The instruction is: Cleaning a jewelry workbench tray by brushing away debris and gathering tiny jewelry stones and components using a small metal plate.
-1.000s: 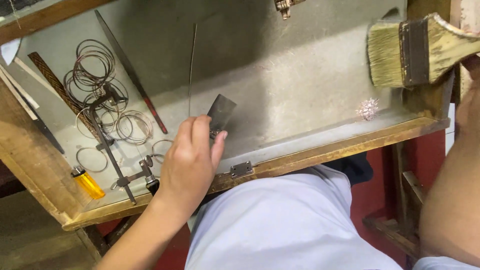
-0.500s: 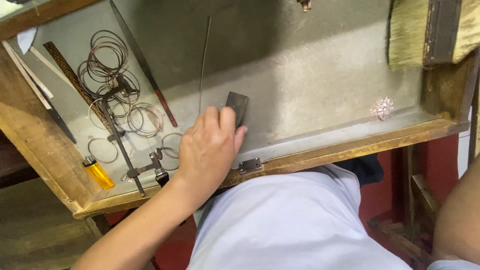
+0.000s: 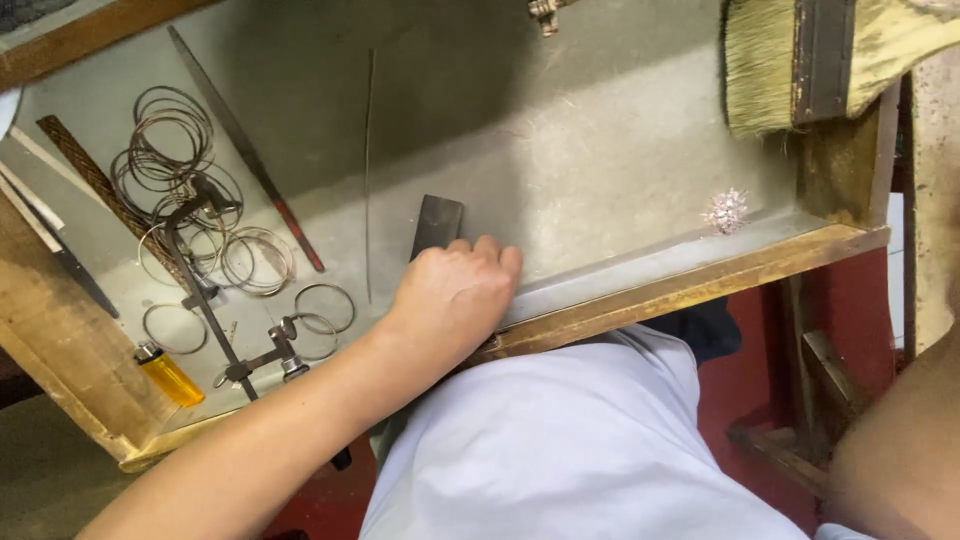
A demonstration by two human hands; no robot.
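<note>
My left hand reaches into a wooden bench drawer lined with grey metal. Its curled fingers lie over the near end of a dark flat rectangular bar, whose far end sticks out beyond the knuckles. A thin straight wire lies just to the left of the bar. My right forearm shows at the lower right edge, while the hand itself is out of the picture. A wide paintbrush lies at the drawer's top right corner.
Several wire rings are heaped at the left, with a saw frame, a long file and a yellow lighter. A small sparkly silver ornament sits near the right front corner. My lap in white cloth is below.
My left hand has slid right and nearer the drawer's front edge, covering more of the dark bar. The right hand by the brush handle has left the view.
</note>
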